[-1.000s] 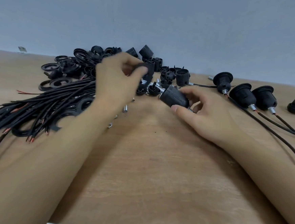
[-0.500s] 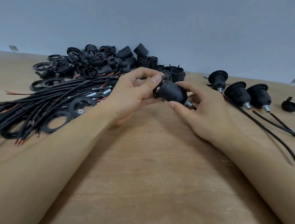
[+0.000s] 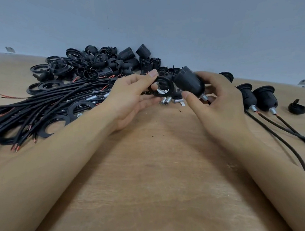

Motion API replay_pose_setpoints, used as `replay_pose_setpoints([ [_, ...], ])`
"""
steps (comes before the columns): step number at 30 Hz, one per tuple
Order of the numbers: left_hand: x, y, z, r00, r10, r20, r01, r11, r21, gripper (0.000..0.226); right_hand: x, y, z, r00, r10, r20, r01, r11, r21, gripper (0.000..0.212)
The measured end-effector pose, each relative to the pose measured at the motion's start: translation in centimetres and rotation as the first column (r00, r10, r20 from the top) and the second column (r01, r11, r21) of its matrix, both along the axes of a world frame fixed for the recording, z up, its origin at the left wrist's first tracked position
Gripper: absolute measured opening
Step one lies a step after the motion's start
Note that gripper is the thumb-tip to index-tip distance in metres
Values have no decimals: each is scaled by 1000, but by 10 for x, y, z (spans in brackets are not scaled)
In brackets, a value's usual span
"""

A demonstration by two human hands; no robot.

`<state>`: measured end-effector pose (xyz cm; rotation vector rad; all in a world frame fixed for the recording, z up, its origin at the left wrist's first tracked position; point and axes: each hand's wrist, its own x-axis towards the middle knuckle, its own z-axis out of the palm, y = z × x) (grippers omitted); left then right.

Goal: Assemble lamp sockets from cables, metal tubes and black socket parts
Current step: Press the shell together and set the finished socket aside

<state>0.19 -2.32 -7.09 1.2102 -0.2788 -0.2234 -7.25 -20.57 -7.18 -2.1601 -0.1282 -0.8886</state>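
Plywood tabletop (image 3: 152,179) against plain grey-blue wall (image 3: 191,27).

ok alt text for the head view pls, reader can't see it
Over a wooden table, the left hand pinches a black ring beside a black socket held in the right hand. Cables and black parts lie left, finished sockets right.

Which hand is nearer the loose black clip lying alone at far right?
Right. The right hand holds the socket, nearer the clip; the left hand, pinching a ring, is farther away.
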Motion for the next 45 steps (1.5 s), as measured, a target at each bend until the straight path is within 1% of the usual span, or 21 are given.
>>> replay_pose_setpoints([
  [2, 0, -2, -1, 999, -4, -45, 1, 998, -55, 26, -1, 0, 0, 1000, -1, 3, 1, 1000, 9, 39],
  [5, -3, -6, -1, 995, -93, -37, 90, 993, -74, 31, -3, 3, -2, 999, 42, -9, -42, 997, -72, 41],
  [8, -5, -6, 0, 991, -131, -18, 131, 991, -11, 31, -1, 3, -3, 998, 59, -30, -62, 992, -112, 42],
  [12, -8, -2, 2, 994, -81, 71, 74, 992, 102, 25, 0, -2, -2, 995, 87, -39, -92, 983, -159, 48],
  [16, -13, -2, 1, 980, -148, 132, 118, 969, 216, 27, 0, -7, -6, 993, 120, 6, -115, 967, -228, 47],
  [19, -13, 1, 2, 973, -192, 131, 158, 960, 231, 27, 1, -11, -6, 993, 121, 11, -114, 962, -248, 48],
  [21, -12, 5, 2, 961, -239, 141, 207, 955, 212, 31, 2, -13, -5, 992, 122, -23, -124, 969, -216, 50],
  [23, -11, 8, 3, 945, -278, 173, 245, 951, 191, 34, 1, -14, -3, 985, 122, -121, -138, 981, -139, 49],
  [25, -10, 10, 4, 935, -298, 193, 275, 952, 137, 37, 0, -13, -4, 971, 141, -194, -156, 986, -63, 46],
  [28, -8, 13, 8, 921, -334, 200, 331, 942, 52, 46, 1, -11, -3, 968, 150, -199, -151, 989, 12, 38],
  [32, -8, 14, 10, 922, -356, 153, 370, 927, -68, 38, 0, -7, -3, 964, 138, -226, -140, 990, 9, 41],
  [37, -5, 14, 11, 939, -323, 121, 340, 925, -172, 30, -3, -3, -3, 954, 165, -251, -167, 986, 14, 41],
  [40, -5, 14, 12, 948, -301, 106, 315, 934, -167, 27, -3, -2, -3, 952, 172, -254, -177, 984, 4, 41],
  [42, -6, 14, 13, 965, -248, 89, 260, 949, -177, 25, -3, -2, -3, 953, 173, -251, -175, 985, 14, 40],
  [44, -6, 15, 16, 981, -184, 65, 195, 947, -256, 20, -2, -3, -3, 955, 166, -246, -164, 986, 31, 37],
  [45, -5, 15, 16, 988, -137, 68, 150, 956, -251, 19, -2, -3, -3, 956, 164, -245, -161, 986, 33, 37],
])
